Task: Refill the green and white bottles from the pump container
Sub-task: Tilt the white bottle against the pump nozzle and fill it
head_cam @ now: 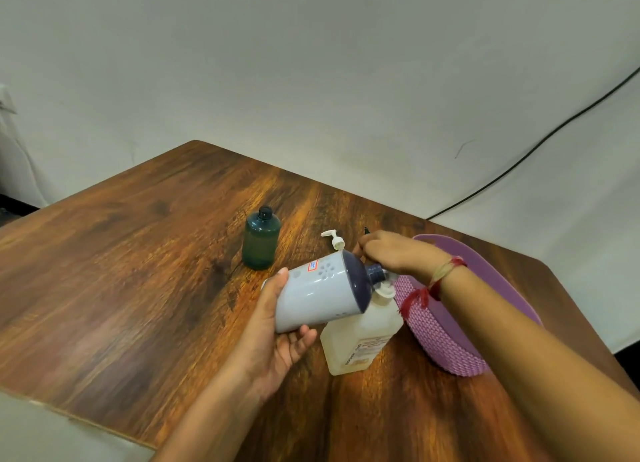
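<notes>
My left hand (277,326) grips the white bottle (318,295) and holds it tilted on its side. The bottle's dark purple top and neck (375,273) point right, against the white pump head (385,290) of the clear pump container (360,337). My right hand (391,252) hovers just over that pump head, fingers curled round a small dark piece whose tip (366,230) sticks out. The green bottle (261,240) stands upright and uncapped further back on the table. A loose white pump (333,238) lies behind the white bottle.
A purple woven basket (446,344) sits right of the pump container, under my right forearm. The wooden table (138,271) stretches left; its edges run close at the front left and back. A black cable (519,164) runs along the white backdrop.
</notes>
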